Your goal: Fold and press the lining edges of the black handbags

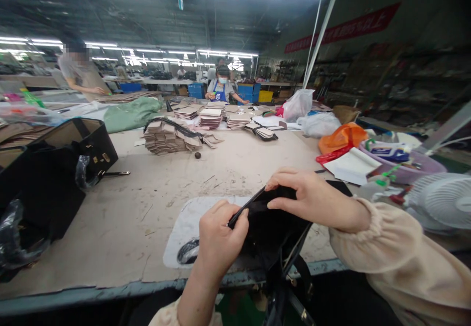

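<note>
A black handbag (274, 230) is tilted over the table's front edge, its straps and metal fittings hanging below. My left hand (222, 235) pinches the bag's upper edge between thumb and fingers. Farther along that same edge, my right hand (300, 196) has its fingers curled over the rim, with the thumb on the near side. Under the bag lies a white sheet (180, 228) on the tabletop. A plastic-wrapped handle (188, 251) rests on the sheet beside my left wrist.
Finished-looking black bags (62, 178) stand at the left. Stacked brown pieces (165, 137) lie across the back. At the right are an orange bag (342, 137), a purple basin (423, 166), a green-nozzled bottle (375, 186) and a white fan (441, 201). Two co-workers (221, 88) are beyond.
</note>
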Demonstrator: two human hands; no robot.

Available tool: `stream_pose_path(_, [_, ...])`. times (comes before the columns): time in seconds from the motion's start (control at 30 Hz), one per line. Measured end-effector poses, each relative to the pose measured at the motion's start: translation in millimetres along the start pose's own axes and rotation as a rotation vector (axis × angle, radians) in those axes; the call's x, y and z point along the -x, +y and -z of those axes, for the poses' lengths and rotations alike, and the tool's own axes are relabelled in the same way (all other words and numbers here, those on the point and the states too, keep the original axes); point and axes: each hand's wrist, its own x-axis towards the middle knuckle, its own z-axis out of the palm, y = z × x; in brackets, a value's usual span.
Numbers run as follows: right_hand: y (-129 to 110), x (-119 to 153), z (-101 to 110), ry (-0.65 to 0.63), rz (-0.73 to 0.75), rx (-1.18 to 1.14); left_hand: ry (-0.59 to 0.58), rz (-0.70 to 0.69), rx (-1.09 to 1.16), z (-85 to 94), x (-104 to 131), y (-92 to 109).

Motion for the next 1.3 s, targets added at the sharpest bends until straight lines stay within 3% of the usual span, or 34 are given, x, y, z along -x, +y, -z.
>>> stream_pose_path(0.23, [12,3,-4,-0.056,-0.030,0.160,-0.015,0.016,-0.002,1.4,-1,-1])
stream_pose_path(0.6, [10,-2,-11,0.035,-0.096,0.309,-0.037,0.018,0.022,2.1,-1,-2])
stream_pose_path(1.3, [5,-6,-16,0.077,-0.097,0.392,-0.037,0.033,0.023,1.7,-2,1])
